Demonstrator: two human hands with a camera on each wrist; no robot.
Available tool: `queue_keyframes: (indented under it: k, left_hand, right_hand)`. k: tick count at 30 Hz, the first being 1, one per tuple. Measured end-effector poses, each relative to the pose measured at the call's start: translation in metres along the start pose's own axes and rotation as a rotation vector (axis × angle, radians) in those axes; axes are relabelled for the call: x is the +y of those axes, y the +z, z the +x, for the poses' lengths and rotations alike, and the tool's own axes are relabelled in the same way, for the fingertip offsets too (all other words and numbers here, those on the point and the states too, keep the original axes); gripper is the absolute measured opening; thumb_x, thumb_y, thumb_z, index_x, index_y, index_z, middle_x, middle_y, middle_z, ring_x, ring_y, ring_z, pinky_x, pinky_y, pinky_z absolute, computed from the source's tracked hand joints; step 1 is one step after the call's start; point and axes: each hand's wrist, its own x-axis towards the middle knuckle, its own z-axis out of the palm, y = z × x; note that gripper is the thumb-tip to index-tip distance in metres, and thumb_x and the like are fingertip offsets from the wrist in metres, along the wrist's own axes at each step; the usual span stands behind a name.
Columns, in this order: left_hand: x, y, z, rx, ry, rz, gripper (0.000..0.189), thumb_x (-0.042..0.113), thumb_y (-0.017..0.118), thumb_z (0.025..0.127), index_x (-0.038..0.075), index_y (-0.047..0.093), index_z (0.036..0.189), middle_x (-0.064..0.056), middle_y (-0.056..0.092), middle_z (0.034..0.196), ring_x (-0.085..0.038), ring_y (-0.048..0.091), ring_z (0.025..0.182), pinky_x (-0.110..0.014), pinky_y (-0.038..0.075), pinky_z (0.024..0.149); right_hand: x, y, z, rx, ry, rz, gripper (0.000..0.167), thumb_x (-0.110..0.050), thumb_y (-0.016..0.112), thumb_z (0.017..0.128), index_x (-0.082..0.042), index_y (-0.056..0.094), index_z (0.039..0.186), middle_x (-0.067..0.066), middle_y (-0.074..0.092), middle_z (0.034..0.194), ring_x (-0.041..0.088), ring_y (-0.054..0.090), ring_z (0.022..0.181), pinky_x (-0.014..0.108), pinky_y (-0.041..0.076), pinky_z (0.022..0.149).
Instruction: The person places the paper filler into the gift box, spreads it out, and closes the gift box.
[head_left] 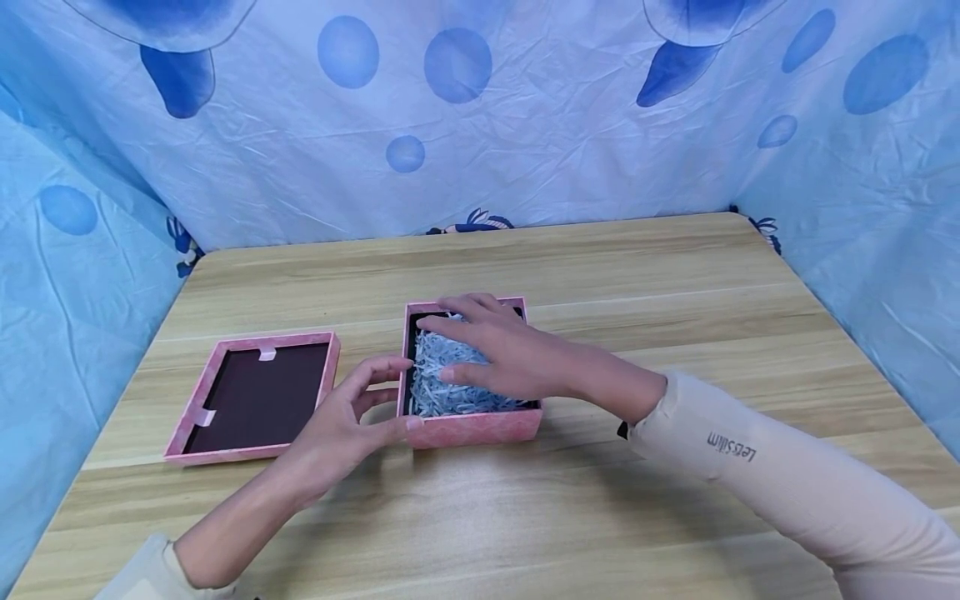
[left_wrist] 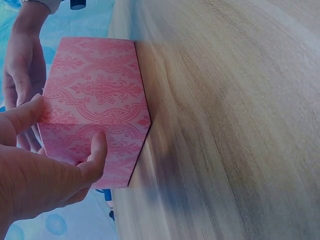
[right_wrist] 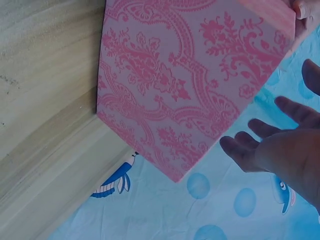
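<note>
A pink patterned gift box [head_left: 476, 431] sits without its lid in the middle of the table, filled with pale blue shredded paper [head_left: 442, 392]. My left hand [head_left: 341, 425] holds the box's near left corner, thumb at the front and fingers along the left side. Over the box is my right hand [head_left: 495, 346], its fingers extended above the paper; whether it touches the paper cannot be told. The right wrist view shows those fingers loosely spread and holding nothing. To the left, the lid [head_left: 258, 396] lies with its dark inside up, near my left wrist.
The wood-grain table [head_left: 675, 292] is surrounded by blue and white cloth [head_left: 540, 150] at the back and sides. Two light tabs show on the inside of the lid, one being the far tab [head_left: 267, 353].
</note>
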Motion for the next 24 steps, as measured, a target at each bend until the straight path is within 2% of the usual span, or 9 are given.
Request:
queue_keyframes:
  k: [6,15,24]
  left_hand:
    - [-0.001,0.000,0.000,0.003,0.020,-0.016,0.065,0.026,0.076,0.083,0.021,0.043,0.139,-0.003,0.039,0.142,-0.029,0.042,0.131,-0.034,0.047,0.095]
    - [0.001,-0.001,-0.002,0.008,0.042,-0.041,0.071,0.026,0.075,0.085,0.026,0.037,0.144,-0.005,0.039,0.142,-0.030,0.042,0.131,-0.044,0.045,0.096]
    - [0.002,-0.006,-0.004,0.030,0.057,-0.025,0.068,0.026,0.073,0.087,0.025,0.037,0.145,-0.003,0.041,0.142,-0.026,0.045,0.130,-0.034,0.049,0.091]
  right_hand:
    - [-0.007,0.002,0.000,0.072,-0.009,0.022,0.063,-0.042,0.055,0.097,-0.029,0.027,0.152,0.001,0.022,0.157,0.021,0.017,0.144,0.053,0.026,0.111]
    - [-0.018,0.004,0.003,0.113,-0.012,0.124,0.060,-0.042,0.053,0.098,-0.029,0.029,0.151,-0.002,0.023,0.156,0.016,0.018,0.143,0.052,0.027,0.110]
    - [-0.027,0.007,0.007,0.127,-0.015,0.202,0.063,-0.037,0.055,0.098,-0.030,0.025,0.152,-0.006,0.024,0.155,0.011,0.019,0.142,0.048,0.027,0.111]
